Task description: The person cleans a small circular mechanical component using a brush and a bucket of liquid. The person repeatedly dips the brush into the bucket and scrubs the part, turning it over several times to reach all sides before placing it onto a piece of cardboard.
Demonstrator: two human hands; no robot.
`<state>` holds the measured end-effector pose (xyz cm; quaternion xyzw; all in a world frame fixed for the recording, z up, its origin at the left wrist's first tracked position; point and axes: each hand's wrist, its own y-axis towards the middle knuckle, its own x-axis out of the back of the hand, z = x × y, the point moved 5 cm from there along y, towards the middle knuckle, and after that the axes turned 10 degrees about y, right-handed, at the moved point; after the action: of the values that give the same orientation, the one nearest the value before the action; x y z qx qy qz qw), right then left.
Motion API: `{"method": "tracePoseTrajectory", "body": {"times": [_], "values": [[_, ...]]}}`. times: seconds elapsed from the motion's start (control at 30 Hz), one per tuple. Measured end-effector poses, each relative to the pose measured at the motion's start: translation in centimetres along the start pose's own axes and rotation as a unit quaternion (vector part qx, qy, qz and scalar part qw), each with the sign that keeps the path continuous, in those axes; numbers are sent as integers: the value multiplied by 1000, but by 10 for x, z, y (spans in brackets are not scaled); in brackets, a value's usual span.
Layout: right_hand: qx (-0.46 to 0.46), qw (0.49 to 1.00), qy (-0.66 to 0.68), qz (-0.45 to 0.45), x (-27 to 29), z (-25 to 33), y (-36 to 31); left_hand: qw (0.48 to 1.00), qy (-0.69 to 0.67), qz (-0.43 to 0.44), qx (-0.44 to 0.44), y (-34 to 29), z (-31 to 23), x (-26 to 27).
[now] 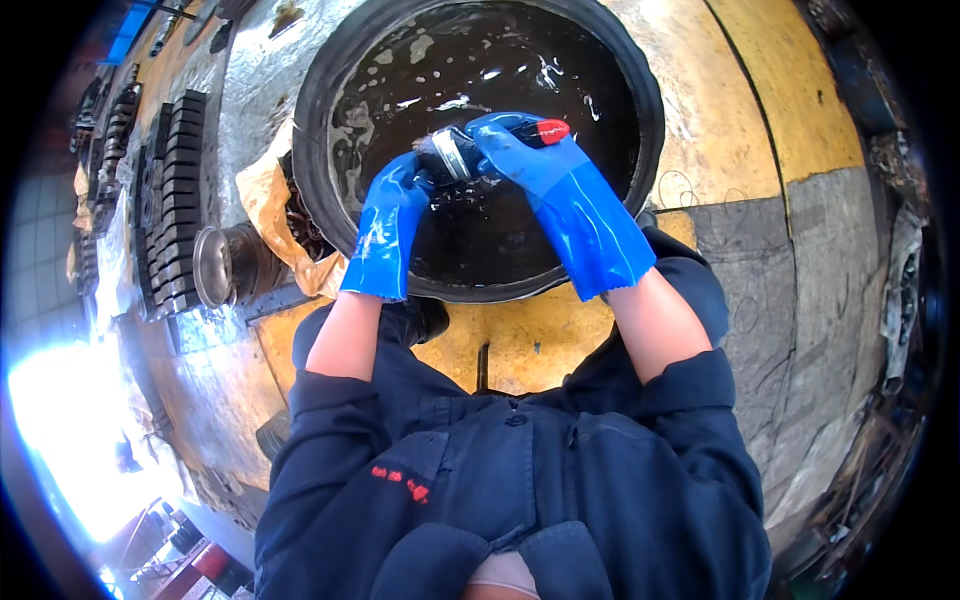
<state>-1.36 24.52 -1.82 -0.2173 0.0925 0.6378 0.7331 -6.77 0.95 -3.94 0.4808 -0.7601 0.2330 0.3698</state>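
My left hand (394, 205), in a blue rubber glove, is closed on the left end of a short dark piece with shiny silver bands (452, 156). My right hand (535, 165), gloved the same way, has its fingers closed at the right end of that piece. A dark stick-like thing with a red end (552, 131) shows at the right hand's fingers; whether it joins the banded piece, I cannot tell. Both hands are above a round black tub (648, 110) of dark liquid (490, 235), where pale foam and bright reflections float toward the far side.
Left of the tub lie a torn tan bag (268, 195) with dark parts in it and a metal cylinder (215, 265). Ribbed black blocks (178, 190) line up farther left. Worn yellow and grey floor sheets (790, 100) spread to the right, with metal scraps along the edge.
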Motion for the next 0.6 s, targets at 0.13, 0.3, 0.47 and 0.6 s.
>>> {"method": "tracePoseTrajectory", "body": {"times": [0.13,0.3,0.47,0.6], "values": [[-14,995,15,-94,34,-10,13,992,90,-61,-61,8,-13,-5],[-53,963,172,-199,25,20,-31,991,22,-72,-110,10,0,-1],[-142,934,213,-248,48,-3,-4,971,-236,-17,42,11,12,-3],[-116,954,170,-219,41,-6,-7,923,-373,9,94,10,-8,10]]}}
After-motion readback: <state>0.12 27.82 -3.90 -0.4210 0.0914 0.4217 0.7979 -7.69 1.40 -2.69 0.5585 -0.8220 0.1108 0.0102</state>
